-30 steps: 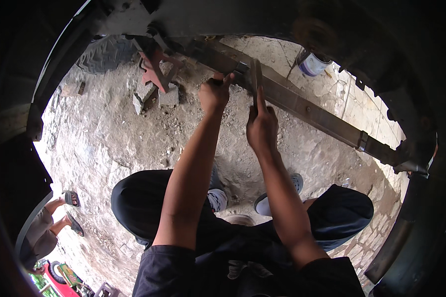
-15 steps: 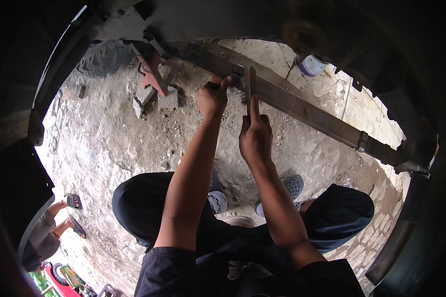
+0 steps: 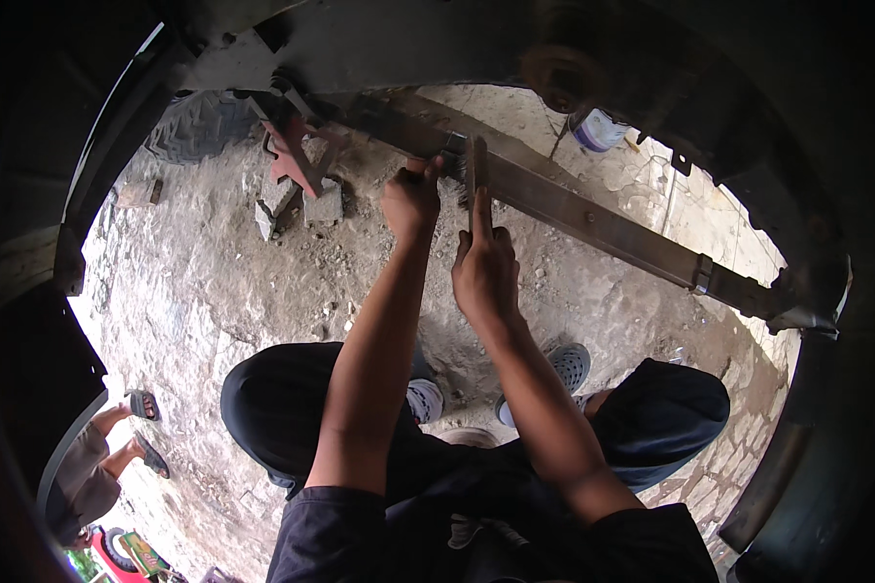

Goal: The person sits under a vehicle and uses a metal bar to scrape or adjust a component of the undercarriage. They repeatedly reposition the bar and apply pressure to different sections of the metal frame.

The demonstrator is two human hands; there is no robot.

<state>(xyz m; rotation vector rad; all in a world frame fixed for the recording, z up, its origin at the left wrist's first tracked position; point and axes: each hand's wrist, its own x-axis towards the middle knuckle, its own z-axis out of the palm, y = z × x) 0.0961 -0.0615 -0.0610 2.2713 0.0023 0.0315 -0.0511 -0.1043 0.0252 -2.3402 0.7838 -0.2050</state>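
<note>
A long dark leaf spring [image 3: 593, 216] with metal clips around it runs slantwise across the vehicle's underside. My left hand [image 3: 410, 202] is closed at the spring's near edge beside one clip, thumb up; its fingertips are partly hidden. In my right hand [image 3: 486, 267] is a narrow wire brush [image 3: 475, 160], the index finger stretched along its back. The brush stands across the spring just right of my left hand, its dark bristles toward that hand. Shadow blurs where the bristles meet the metal.
A reddish metal stand [image 3: 294, 155] rises by broken concrete blocks [image 3: 323, 202], near a tyre [image 3: 199, 126]. Dark vehicle parts arch overhead. A white-and-purple bucket [image 3: 598, 130] lies beyond the spring. Another person's sandalled feet [image 3: 148, 442] show at lower left.
My right hand and the brush have shifted slightly left toward my left hand. The whole view has also moved a little; both hands keep their hold.
</note>
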